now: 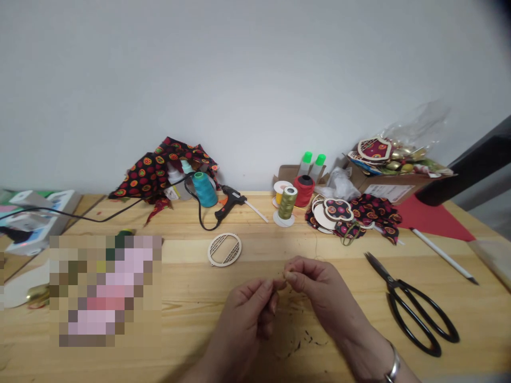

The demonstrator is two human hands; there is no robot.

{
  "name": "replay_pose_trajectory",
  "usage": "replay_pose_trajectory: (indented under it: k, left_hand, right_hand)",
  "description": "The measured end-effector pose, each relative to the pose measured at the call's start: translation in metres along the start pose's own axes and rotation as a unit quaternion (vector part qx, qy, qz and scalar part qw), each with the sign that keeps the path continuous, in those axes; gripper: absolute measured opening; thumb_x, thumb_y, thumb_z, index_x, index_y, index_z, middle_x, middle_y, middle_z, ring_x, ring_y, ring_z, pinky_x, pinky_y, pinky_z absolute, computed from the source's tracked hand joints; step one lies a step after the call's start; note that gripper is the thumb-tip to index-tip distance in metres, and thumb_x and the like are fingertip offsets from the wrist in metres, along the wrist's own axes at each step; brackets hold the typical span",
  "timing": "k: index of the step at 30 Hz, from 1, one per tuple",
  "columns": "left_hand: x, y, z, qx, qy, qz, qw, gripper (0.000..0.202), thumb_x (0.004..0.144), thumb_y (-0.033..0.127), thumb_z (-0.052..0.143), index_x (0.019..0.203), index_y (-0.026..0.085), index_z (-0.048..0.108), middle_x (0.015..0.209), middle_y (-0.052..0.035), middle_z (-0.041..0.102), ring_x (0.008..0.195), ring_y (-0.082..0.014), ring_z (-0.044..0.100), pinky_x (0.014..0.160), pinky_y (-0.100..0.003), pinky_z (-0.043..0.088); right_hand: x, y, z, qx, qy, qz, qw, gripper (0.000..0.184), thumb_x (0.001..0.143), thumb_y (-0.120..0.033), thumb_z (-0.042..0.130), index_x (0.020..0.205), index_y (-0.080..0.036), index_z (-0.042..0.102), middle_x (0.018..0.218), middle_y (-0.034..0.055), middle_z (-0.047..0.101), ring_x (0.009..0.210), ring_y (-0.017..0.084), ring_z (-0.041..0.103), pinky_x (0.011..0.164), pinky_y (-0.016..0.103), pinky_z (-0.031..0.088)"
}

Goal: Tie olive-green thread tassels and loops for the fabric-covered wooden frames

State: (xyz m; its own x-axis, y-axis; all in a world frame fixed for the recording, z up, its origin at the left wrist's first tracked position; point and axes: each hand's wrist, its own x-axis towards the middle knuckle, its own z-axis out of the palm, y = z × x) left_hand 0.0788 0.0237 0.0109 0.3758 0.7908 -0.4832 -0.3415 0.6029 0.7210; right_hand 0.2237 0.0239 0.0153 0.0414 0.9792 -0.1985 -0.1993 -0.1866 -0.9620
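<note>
My left hand (255, 308) and my right hand (317, 284) meet just above the table, both closed with thumb and fingertips pinched together. A fine thread (316, 246) curves over the wood beside my right hand, which seems to grip its end. What lies between my left fingertips is too small to make out. Beyond the hands rests an oval wooden frame (224, 250) with lattice sides. Dark snippets (305, 338) are scattered on the table below my hands. To the right lie black-handled scissors (415, 306), blades slightly apart.
Behind stand an olive thread spool (287, 205), a red spool (304, 190), a teal spool (205, 190) and a glue gun (230, 203). Fabric-covered wooden shapes (337, 210), a filled cardboard box (383, 186) and a white pencil (443, 255) are at right. A blurred-out patch (107, 292) covers the left.
</note>
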Motion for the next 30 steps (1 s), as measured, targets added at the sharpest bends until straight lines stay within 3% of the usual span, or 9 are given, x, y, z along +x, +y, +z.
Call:
replay_pose_trajectory:
  k: [8, 13, 16, 19, 21, 23, 26, 30]
  left_hand:
    - [0.000, -0.004, -0.003, 0.063, -0.008, 0.034, 0.997, 0.026, 0.070, 0.040, 0.073, 0.067, 0.014, 0.068, 0.052, 0.0063, 0.044, 0.041, -0.0037, 0.029, 0.038, -0.017, 0.021]
    - [-0.001, -0.005, -0.005, 0.157, -0.008, 0.042, 0.987, 0.021, 0.074, 0.037, 0.069, 0.071, 0.016, 0.071, 0.050, 0.0056, 0.045, 0.042, -0.0056, 0.032, 0.040, -0.018, 0.021]
    - [-0.003, 0.000, -0.004, 0.195, -0.007, 0.082, 0.977, 0.017, 0.075, 0.033, 0.068, 0.068, 0.018, 0.074, 0.053, 0.0025, 0.053, 0.049, -0.0093, 0.043, 0.048, -0.019, 0.034]
    - [-0.004, 0.007, -0.004, 0.217, -0.010, 0.167, 0.962, 0.012, 0.075, 0.027, 0.068, 0.068, 0.022, 0.076, 0.088, -0.0056, 0.068, 0.087, -0.0202, 0.058, 0.080, -0.027, 0.043]
    - [-0.004, 0.012, -0.005, 0.240, 0.020, 0.205, 0.949, 0.012, 0.075, 0.027, 0.068, 0.069, 0.024, 0.077, 0.121, -0.0067, 0.059, 0.114, -0.0254, 0.049, 0.096, -0.031, 0.036]
    - [-0.004, 0.014, -0.006, 0.256, 0.060, 0.217, 0.940, 0.011, 0.074, 0.028, 0.069, 0.068, 0.025, 0.077, 0.139, -0.0038, 0.046, 0.127, -0.0272, 0.037, 0.103, -0.035, 0.029]
    - [-0.001, 0.015, -0.008, 0.236, 0.074, 0.222, 0.943, 0.008, 0.073, 0.029, 0.070, 0.073, 0.026, 0.078, 0.146, -0.0016, 0.037, 0.134, -0.0275, 0.028, 0.108, -0.039, 0.023]
    - [0.001, 0.014, -0.009, 0.197, 0.070, 0.217, 0.953, 0.010, 0.074, 0.031, 0.070, 0.072, 0.025, 0.077, 0.150, -0.0003, 0.032, 0.134, -0.0275, 0.027, 0.108, -0.039, 0.022]
  right_hand:
    - [-0.003, -0.002, 0.001, -0.012, -0.009, -0.042, 0.999, 0.011, 0.069, -0.022, 0.067, 0.061, -0.016, 0.063, 0.063, -0.0020, 0.058, 0.062, 0.012, 0.053, 0.064, 0.025, 0.040]
    - [-0.004, -0.006, 0.006, -0.050, -0.001, -0.069, 0.996, 0.012, 0.068, -0.020, 0.066, 0.057, -0.016, 0.062, 0.063, -0.0024, 0.055, 0.062, 0.012, 0.050, 0.060, 0.024, 0.040]
    - [-0.005, -0.007, 0.008, -0.052, 0.003, -0.074, 0.996, 0.011, 0.066, -0.020, 0.068, 0.057, -0.017, 0.063, 0.065, -0.0016, 0.056, 0.064, 0.012, 0.052, 0.061, 0.024, 0.042]
    - [-0.004, -0.003, 0.008, -0.025, -0.005, -0.058, 0.998, 0.009, 0.070, -0.025, 0.069, 0.075, -0.019, 0.071, 0.075, 0.0011, 0.065, 0.072, 0.015, 0.058, 0.069, 0.027, 0.047]
    - [-0.003, 0.001, 0.007, 0.010, -0.006, -0.052, 0.999, 0.022, 0.076, -0.030, 0.066, 0.096, -0.021, 0.070, 0.085, 0.0026, 0.069, 0.081, 0.016, 0.061, 0.078, 0.031, 0.048]
    - [-0.002, 0.006, 0.008, 0.050, -0.014, -0.047, 0.998, 0.031, 0.080, -0.033, 0.063, 0.109, -0.023, 0.065, 0.092, 0.0032, 0.070, 0.089, 0.017, 0.062, 0.087, 0.035, 0.046]
    - [-0.003, 0.008, 0.013, 0.086, -0.052, -0.019, 0.995, 0.034, 0.082, -0.033, 0.064, 0.115, -0.024, 0.063, 0.101, 0.0045, 0.070, 0.099, 0.018, 0.061, 0.095, 0.038, 0.042]
    - [-0.007, 0.004, 0.021, 0.095, -0.109, -0.021, 0.989, 0.021, 0.084, -0.030, 0.062, 0.103, -0.027, 0.070, 0.101, 0.0022, 0.070, 0.101, 0.016, 0.060, 0.094, 0.033, 0.041]
